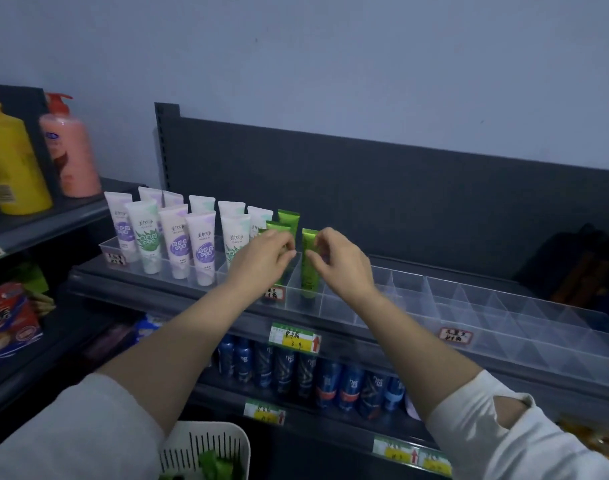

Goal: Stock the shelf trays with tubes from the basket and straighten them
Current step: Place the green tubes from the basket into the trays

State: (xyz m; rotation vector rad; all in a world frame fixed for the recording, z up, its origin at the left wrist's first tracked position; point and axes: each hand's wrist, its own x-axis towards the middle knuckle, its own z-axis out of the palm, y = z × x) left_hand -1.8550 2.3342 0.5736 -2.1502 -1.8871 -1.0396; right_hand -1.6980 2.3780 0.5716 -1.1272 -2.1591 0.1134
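A clear plastic divider tray [476, 306] runs along the dark shelf. White tubes [176, 240] with purple and green labels stand upright in its left compartments. A few green tubes [288, 216] stand behind my left hand [263, 254], whose fingers are pinched on the top of one of them. My right hand [341, 261] holds the upper part of another green tube [310, 271] standing upright in the neighbouring compartment. A white slotted basket [209, 445] with green tubes sits at the bottom edge, below my left forearm.
A yellow bottle [12, 161] and a pink pump bottle [71, 150] stand on the left shelf. Blue cans [330, 379] fill the shelf below. Price labels [294, 337] hang on the shelf edges. The tray's right compartments hold nothing. A dark bag [580, 265] sits far right.
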